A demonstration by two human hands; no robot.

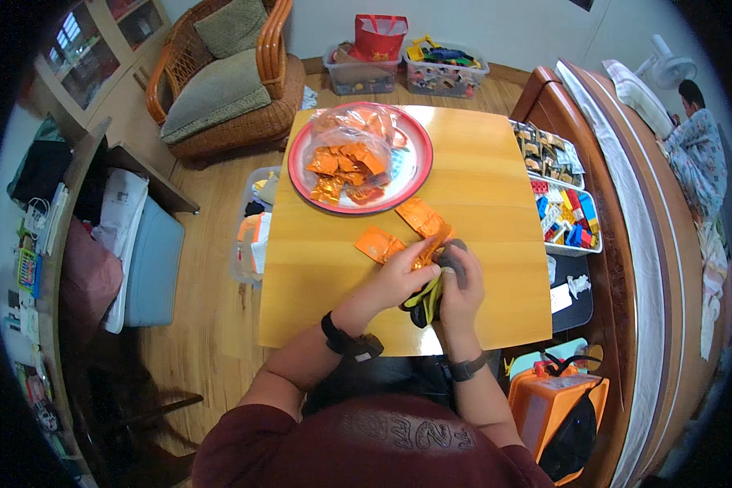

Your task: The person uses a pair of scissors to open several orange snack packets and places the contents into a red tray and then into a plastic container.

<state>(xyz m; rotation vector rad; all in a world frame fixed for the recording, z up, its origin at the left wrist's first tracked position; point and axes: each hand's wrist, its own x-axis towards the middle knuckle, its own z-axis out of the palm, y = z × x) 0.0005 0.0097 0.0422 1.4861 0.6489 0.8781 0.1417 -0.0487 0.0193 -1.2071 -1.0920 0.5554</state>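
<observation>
Above the near part of the wooden table (488, 201), my left hand (402, 274) pinches an orange foil packet (430, 247). Close beside it, my right hand (465, 287) grips a bunched dark grey fabric item (454, 257). A yellow-green and black fabric item (426, 300) hangs below and between the hands; whether it is part of the grey one I cannot tell. Two more orange packets, a left one (378, 243) and an upper one (419, 213), lie just beyond my left hand. Farther off, a red-rimmed round tray (416, 183) carries a clear plastic bag (354, 131) of orange packets.
Left of the table is a clear bin of clothes (253, 238). Along the right side stand a basket of toy bricks (567, 219), a box of small packets (546, 152) and an orange case (543, 409). A person (695, 146) is beyond the bed (659, 244).
</observation>
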